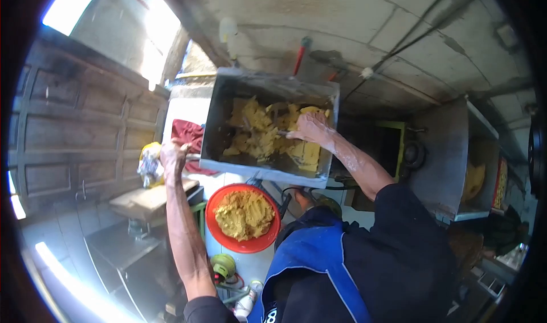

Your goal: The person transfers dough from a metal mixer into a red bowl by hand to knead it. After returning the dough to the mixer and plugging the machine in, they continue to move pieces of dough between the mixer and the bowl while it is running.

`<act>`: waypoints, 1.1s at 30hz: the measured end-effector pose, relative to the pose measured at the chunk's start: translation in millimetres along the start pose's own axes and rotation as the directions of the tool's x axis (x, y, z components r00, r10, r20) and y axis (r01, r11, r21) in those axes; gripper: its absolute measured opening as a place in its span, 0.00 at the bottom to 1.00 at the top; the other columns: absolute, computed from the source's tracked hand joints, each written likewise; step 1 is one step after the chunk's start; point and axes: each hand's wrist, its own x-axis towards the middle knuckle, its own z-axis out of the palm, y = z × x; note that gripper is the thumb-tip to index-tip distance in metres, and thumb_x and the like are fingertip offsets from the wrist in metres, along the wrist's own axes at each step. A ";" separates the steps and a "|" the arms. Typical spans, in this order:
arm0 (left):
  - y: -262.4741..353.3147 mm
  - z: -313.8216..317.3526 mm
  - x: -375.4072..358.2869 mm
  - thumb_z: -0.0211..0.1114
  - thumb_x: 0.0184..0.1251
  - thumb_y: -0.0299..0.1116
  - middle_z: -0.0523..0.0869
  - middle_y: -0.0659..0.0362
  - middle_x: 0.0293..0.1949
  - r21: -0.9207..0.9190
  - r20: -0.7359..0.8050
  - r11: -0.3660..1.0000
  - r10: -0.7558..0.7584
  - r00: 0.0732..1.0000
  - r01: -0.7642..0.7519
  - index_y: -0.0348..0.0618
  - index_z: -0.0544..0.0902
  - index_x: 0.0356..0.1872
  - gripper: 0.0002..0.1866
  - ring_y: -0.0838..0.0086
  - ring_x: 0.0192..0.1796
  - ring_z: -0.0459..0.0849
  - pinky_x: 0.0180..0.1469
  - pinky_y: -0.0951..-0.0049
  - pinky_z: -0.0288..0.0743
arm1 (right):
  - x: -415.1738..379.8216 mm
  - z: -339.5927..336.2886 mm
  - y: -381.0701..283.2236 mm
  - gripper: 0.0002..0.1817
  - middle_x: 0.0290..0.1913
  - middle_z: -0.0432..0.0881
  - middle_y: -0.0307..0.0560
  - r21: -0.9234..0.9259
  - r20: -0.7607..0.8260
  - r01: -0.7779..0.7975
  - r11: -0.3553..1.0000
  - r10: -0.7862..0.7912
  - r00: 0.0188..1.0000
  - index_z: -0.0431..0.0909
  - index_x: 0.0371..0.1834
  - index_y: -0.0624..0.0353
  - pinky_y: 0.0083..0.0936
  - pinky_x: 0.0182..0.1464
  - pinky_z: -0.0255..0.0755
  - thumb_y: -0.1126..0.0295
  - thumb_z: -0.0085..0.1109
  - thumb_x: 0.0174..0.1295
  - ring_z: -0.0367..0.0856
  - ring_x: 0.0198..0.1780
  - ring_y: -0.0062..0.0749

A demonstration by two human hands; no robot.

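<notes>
A rectangular metal mixing trough [262, 172] stands in front of me, with lumps of yellow dough [256, 123] around the mixing bars inside. My right hand [312, 128] reaches into its right side, fingers curled in against the dough and partly hidden by it. My left hand [172, 156] is closed around a short handle [192, 157] at the trough's lower left corner. Below the trough, a red basin [263, 244] holds a heap of crumbly yellow dough [242, 213].
A dark red cloth [188, 135] lies left of the trough beside a plastic bag [150, 166]. Lower left are a wooden board [151, 196] and a metal cabinet [122, 254]. A green gas cylinder [223, 266] is on the floor. Another metal trough [456, 146] stands at right.
</notes>
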 end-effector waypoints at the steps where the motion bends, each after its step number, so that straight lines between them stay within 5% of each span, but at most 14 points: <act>1: -5.3 0.2 2.2 0.80 0.55 0.41 0.92 0.47 0.30 -0.018 -0.013 0.999 0.030 0.999 -0.030 0.32 0.91 0.35 0.19 0.62 0.31 0.90 0.38 0.65 0.82 | -11.2 -26.8 -7.3 0.29 0.26 0.84 0.64 -0.055 -0.140 -0.039 0.998 0.031 0.990 0.86 0.27 0.67 0.47 0.37 0.80 0.45 0.68 0.61 0.88 0.34 0.57; 4: 18.4 -18.5 -6.4 0.81 0.54 0.39 0.92 0.47 0.31 -0.129 0.047 0.991 -0.035 0.998 0.041 0.32 0.91 0.37 0.18 0.61 0.34 0.91 0.40 0.65 0.83 | -44.1 -76.5 7.6 0.26 0.27 0.84 0.62 0.144 -0.268 -0.205 0.968 0.237 0.934 0.87 0.25 0.60 0.49 0.38 0.80 0.45 0.64 0.64 0.87 0.33 0.57; 8: 38.1 -28.0 -15.1 0.81 0.55 0.32 0.92 0.47 0.33 -0.246 0.063 0.963 -0.102 0.993 0.115 0.32 0.91 0.38 0.14 0.63 0.34 0.91 0.40 0.64 0.82 | -95.0 -119.4 96.4 0.17 0.28 0.87 0.56 0.066 -0.427 -0.404 0.912 0.392 0.815 0.87 0.22 0.54 0.47 0.39 0.82 0.56 0.61 0.63 0.88 0.33 0.54; 10: 47.6 -33.3 -17.1 0.80 0.56 0.30 0.92 0.47 0.31 -0.241 0.047 0.961 -0.130 0.990 0.137 0.32 0.91 0.36 0.11 0.64 0.32 0.90 0.38 0.64 0.81 | -110.4 -129.5 139.5 0.13 0.47 0.83 0.53 -0.082 -0.597 -0.343 0.936 0.229 0.769 0.84 0.44 0.60 0.49 0.47 0.80 0.64 0.60 0.62 0.85 0.47 0.54; 13: 51.2 -36.4 -19.5 0.80 0.57 0.30 0.92 0.48 0.31 -0.213 0.052 0.963 -0.160 0.986 0.167 0.33 0.92 0.36 0.10 0.65 0.32 0.90 0.37 0.65 0.81 | -84.1 -136.6 186.8 0.16 0.51 0.80 0.47 -0.255 -0.631 -0.205 0.945 -0.002 0.776 0.79 0.54 0.57 0.43 0.52 0.78 0.70 0.59 0.63 0.82 0.53 0.45; 15: 54.7 -41.3 -20.1 0.81 0.55 0.34 0.92 0.45 0.37 -0.164 0.101 0.969 -0.172 0.980 0.187 0.33 0.91 0.40 0.16 0.59 0.39 0.93 0.44 0.64 0.84 | -56.4 -136.5 198.4 0.13 0.50 0.78 0.43 -0.725 -0.432 -0.190 0.662 -0.223 0.874 0.79 0.52 0.54 0.33 0.59 0.72 0.71 0.56 0.65 0.77 0.54 0.36; 18: 49.1 -38.2 -19.5 0.80 0.55 0.34 0.92 0.44 0.37 -0.208 0.103 0.962 -0.159 0.982 0.177 0.34 0.91 0.39 0.15 0.58 0.40 0.93 0.44 0.64 0.83 | -13.7 -115.5 225.5 0.11 0.44 0.78 0.40 -0.889 -0.259 -0.184 0.419 -0.129 0.957 0.79 0.50 0.51 0.29 0.62 0.64 0.69 0.55 0.66 0.74 0.53 0.31; 21: 43.1 -33.9 -17.7 0.81 0.53 0.33 0.92 0.44 0.36 -0.183 0.072 0.968 -0.164 0.984 0.174 0.34 0.91 0.39 0.15 0.59 0.40 0.93 0.44 0.63 0.83 | 12.2 -104.6 234.1 0.10 0.43 0.81 0.42 -0.806 -0.254 -0.201 0.556 -0.017 0.967 0.78 0.49 0.50 0.33 0.63 0.62 0.68 0.52 0.68 0.78 0.54 0.34; 23: 35.2 -28.8 -15.8 0.82 0.53 0.33 0.92 0.44 0.36 -0.150 0.051 0.978 -0.137 0.989 0.143 0.34 0.92 0.39 0.16 0.58 0.39 0.93 0.44 0.63 0.83 | -6.7 -126.7 188.2 0.11 0.42 0.85 0.44 -0.645 -0.402 -0.029 0.764 -0.307 0.862 0.77 0.51 0.51 0.38 0.61 0.65 0.67 0.56 0.67 0.84 0.51 0.39; 25: 36.0 -28.6 -17.2 0.82 0.52 0.34 0.92 0.45 0.35 -0.118 0.038 0.983 -0.135 0.990 0.138 0.35 0.92 0.38 0.15 0.58 0.38 0.92 0.43 0.62 0.83 | -26.8 -159.6 120.6 0.22 0.44 0.86 0.48 -0.147 -0.509 0.255 0.956 -0.294 0.809 0.74 0.53 0.54 0.42 0.49 0.76 0.66 0.72 0.58 0.87 0.46 0.45; 27: 44.0 -32.6 -23.2 0.83 0.50 0.33 0.92 0.45 0.32 -0.133 0.002 0.983 -0.129 0.992 0.128 0.33 0.91 0.35 0.15 0.57 0.37 0.92 0.41 0.62 0.82 | -64.0 -200.4 43.8 0.28 0.44 0.83 0.47 0.062 -0.659 0.395 0.917 -0.260 0.706 0.72 0.56 0.55 0.40 0.46 0.80 0.60 0.77 0.58 0.87 0.42 0.40; 29: 31.1 -24.1 -16.9 0.83 0.50 0.31 0.91 0.44 0.30 -0.158 0.001 0.978 -0.139 0.990 0.137 0.31 0.90 0.34 0.15 0.58 0.35 0.92 0.40 0.63 0.83 | -119.9 -248.9 -13.7 0.25 0.42 0.82 0.47 0.085 -0.869 0.548 0.832 -0.207 0.449 0.72 0.57 0.56 0.33 0.44 0.82 0.61 0.74 0.63 0.85 0.40 0.35; 30: 19.7 -14.6 -11.3 0.83 0.50 0.30 0.91 0.44 0.30 -0.151 -0.019 0.981 -0.123 0.992 0.119 0.30 0.90 0.34 0.14 0.60 0.34 0.92 0.38 0.64 0.83 | -145.6 -273.0 -19.5 0.21 0.43 0.82 0.47 -0.168 -0.952 0.534 0.829 -0.278 0.132 0.72 0.59 0.55 0.29 0.42 0.83 0.62 0.69 0.69 0.84 0.37 0.30; 33: 3.2 -5.0 -2.4 0.84 0.48 0.29 0.90 0.45 0.27 -0.254 0.021 0.965 -0.064 0.998 0.067 0.29 0.90 0.32 0.14 0.62 0.31 0.91 0.36 0.64 0.82 | -219.5 -370.1 -25.5 0.15 0.29 0.84 0.46 -0.209 -0.838 0.783 0.586 0.305 -0.452 0.73 0.54 0.62 0.19 0.22 0.67 0.68 0.65 0.72 0.74 0.23 0.19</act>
